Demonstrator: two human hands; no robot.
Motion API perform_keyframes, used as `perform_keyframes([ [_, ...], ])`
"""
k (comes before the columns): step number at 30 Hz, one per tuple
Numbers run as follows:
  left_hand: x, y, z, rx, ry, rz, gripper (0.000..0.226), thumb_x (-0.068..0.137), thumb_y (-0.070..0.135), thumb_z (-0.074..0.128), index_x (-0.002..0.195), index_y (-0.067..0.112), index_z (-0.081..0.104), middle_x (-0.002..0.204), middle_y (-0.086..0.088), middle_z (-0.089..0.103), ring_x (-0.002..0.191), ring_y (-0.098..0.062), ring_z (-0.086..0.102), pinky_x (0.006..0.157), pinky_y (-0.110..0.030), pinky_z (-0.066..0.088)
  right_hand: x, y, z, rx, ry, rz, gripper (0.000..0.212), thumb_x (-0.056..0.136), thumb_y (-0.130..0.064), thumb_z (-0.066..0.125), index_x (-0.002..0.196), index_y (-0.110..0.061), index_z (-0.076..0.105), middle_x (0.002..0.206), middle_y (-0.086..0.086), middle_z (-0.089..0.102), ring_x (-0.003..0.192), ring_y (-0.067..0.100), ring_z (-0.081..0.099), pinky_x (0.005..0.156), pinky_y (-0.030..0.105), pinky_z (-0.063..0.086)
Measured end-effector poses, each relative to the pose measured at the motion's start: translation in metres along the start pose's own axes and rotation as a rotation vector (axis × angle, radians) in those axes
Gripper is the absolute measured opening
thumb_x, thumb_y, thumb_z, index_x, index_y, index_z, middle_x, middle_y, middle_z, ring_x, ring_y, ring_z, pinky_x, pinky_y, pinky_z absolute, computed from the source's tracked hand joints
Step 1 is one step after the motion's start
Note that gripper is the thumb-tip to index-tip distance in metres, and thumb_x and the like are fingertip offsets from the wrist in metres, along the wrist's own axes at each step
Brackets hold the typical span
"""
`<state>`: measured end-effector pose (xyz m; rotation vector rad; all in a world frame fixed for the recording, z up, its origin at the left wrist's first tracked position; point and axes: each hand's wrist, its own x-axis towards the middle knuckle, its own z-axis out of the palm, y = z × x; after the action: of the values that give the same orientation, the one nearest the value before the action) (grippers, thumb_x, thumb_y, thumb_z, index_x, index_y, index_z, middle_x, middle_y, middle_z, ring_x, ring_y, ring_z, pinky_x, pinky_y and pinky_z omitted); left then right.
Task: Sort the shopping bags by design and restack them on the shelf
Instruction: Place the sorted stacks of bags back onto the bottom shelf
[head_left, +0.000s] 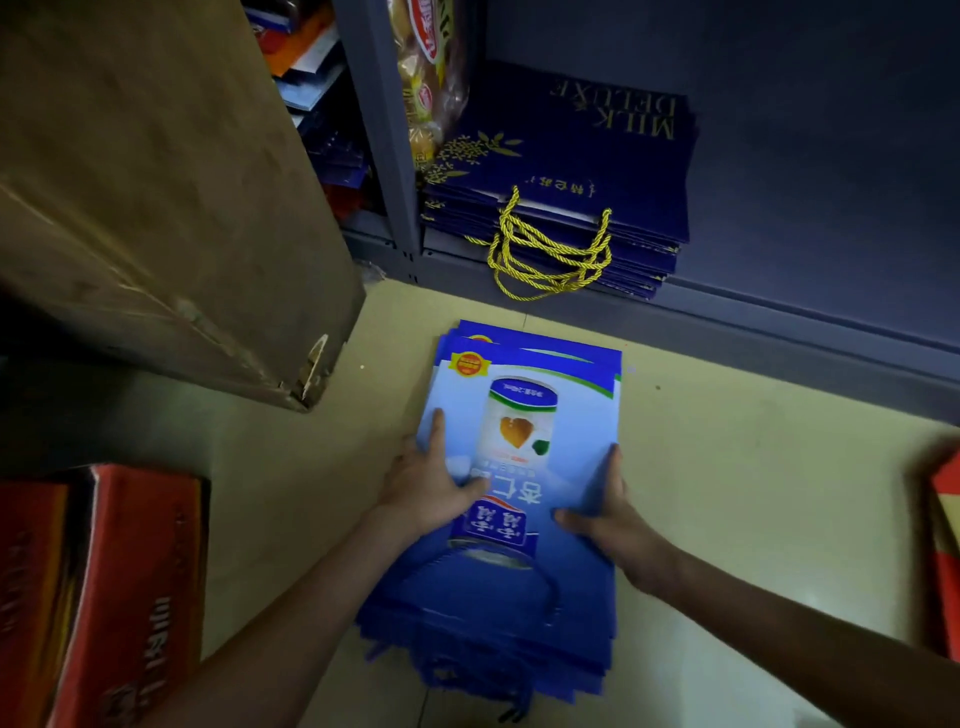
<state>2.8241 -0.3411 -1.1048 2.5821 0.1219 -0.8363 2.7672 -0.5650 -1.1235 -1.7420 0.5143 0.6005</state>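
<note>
On floor, 6 o'clock: left hand, right hand grip blue stack by sides. Squaring step, likely. Next: lift onto shelf, 12 o'clock, beside navy stack.

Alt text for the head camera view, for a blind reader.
A left hand and right hand grip the sides of a stack of blue can-print shopping bags on the floor. Behind, navy Milk Deluxe bags with yellow rope handles lie stacked on a shelf.
</note>
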Motion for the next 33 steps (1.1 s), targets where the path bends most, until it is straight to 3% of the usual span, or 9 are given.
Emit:
perform_keyframes([
  [7, -0.034, 0.066, 0.057, -0.095, -0.155, 0.198, 0.104, 0.084, 0.051, 0.062, 0.149, 0.026, -0.015, 0.154, -0.011, 0.0, 0.141, -0.029, 0.015, 0.102, -0.031, 0.032, -0.046, 0.045, -0.082, 0.075, 0.079, 0.12, 0.117, 0.077, -0.005, 0.075, 0.148, -0.031, -0.015, 0.155, -0.015, -0.002, 0.143, 0.012, 0.007, 0.114, 0.04, 0.024],
  [10, -0.041, 0.082, 0.073, -0.18, -0.2, 0.251, 0.103, 0.085, 0.048, 0.062, 0.15, 0.025, -0.015, 0.155, -0.008, 0.001, 0.142, -0.025, 0.016, 0.099, -0.026, 0.032, -0.065, 0.062, -0.102, 0.107, 0.17, 0.142, 0.123, 0.062, -0.027, 0.085, 0.148, -0.043, -0.001, 0.152, -0.021, 0.013, 0.139, 0.015, 0.024, 0.107, 0.049, 0.037],
  [14, -0.027, 0.087, 0.089, -0.33, -0.109, 0.206, 0.103, 0.079, 0.048, 0.069, 0.152, 0.017, 0.003, 0.155, -0.005, 0.02, 0.14, -0.021, 0.025, 0.109, -0.032, 0.031, -0.08, 0.072, -0.106, 0.53, 0.177, 0.146, 0.068, 0.077, 0.001, 0.073, 0.126, -0.023, 0.032, 0.126, 0.005, 0.058, 0.1, 0.031, 0.066, 0.066, 0.042, 0.058],
  [18, -0.008, 0.091, 0.099, -0.556, -0.197, 0.013, 0.079, 0.064, 0.053, 0.078, 0.127, 0.018, 0.046, 0.131, -0.003, 0.052, 0.113, -0.016, 0.055, 0.091, -0.037, 0.05, -0.079, 0.064, -0.117, 0.723, 0.241, 0.192, 0.053, 0.079, -0.005, 0.069, 0.125, -0.006, 0.042, 0.113, 0.018, 0.066, 0.086, 0.036, 0.069, 0.06, 0.041, 0.056],
  [20, -0.006, 0.098, 0.099, -0.679, -0.269, -0.015, 0.067, 0.066, 0.041, 0.081, 0.12, 0.016, 0.051, 0.121, -0.001, 0.062, 0.102, -0.015, 0.062, 0.081, -0.031, 0.052, -0.081, 0.058, -0.125, 0.708, 0.201, 0.218, 0.043, 0.081, -0.005, 0.067, 0.12, -0.003, 0.05, 0.103, 0.016, 0.07, 0.08, 0.032, 0.071, 0.058, 0.038, 0.057],
  [22, -0.008, 0.103, 0.098, -0.669, -0.27, 0.015, 0.059, 0.073, 0.027, 0.08, 0.12, 0.016, 0.047, 0.119, 0.002, 0.06, 0.105, -0.015, 0.059, 0.087, -0.034, 0.05, -0.086, 0.057, -0.126, 0.678, 0.137, 0.209, 0.028, 0.085, 0.0, 0.062, 0.112, -0.006, 0.055, 0.094, 0.013, 0.073, 0.075, 0.029, 0.071, 0.057, 0.036, 0.057],
  [25, -0.014, 0.108, 0.096, -0.672, -0.264, 0.086, 0.066, 0.068, 0.026, 0.079, 0.124, 0.019, 0.044, 0.124, 0.002, 0.058, 0.11, -0.015, 0.057, 0.093, -0.042, 0.05, -0.092, 0.066, -0.12, 0.738, 0.124, 0.19, 0.038, 0.084, 0.002, 0.061, 0.118, -0.012, 0.049, 0.103, 0.014, 0.071, 0.082, 0.033, 0.07, 0.06, 0.04, 0.057],
  [28, -0.019, 0.11, 0.096, -0.662, -0.274, 0.122, 0.064, 0.072, 0.021, 0.079, 0.127, 0.02, 0.045, 0.125, 0.003, 0.057, 0.111, -0.014, 0.055, 0.087, -0.032, 0.05, -0.098, 0.077, -0.117, 0.804, 0.153, 0.19, 0.052, 0.084, 0.002, 0.061, 0.128, -0.016, 0.042, 0.116, 0.016, 0.066, 0.089, 0.036, 0.069, 0.063, 0.044, 0.057],
  [33, -0.026, 0.108, 0.098, -0.51, -0.184, 0.167, 0.079, 0.052, 0.051, 0.075, 0.124, 0.036, 0.046, 0.133, -0.001, 0.044, 0.123, -0.014, 0.04, 0.096, -0.035, 0.045, -0.109, 0.078, -0.118, 0.819, 0.156, 0.183, 0.059, 0.083, 0.003, 0.062, 0.131, -0.023, 0.038, 0.123, 0.016, 0.061, 0.093, 0.039, 0.067, 0.062, 0.044, 0.056],
])
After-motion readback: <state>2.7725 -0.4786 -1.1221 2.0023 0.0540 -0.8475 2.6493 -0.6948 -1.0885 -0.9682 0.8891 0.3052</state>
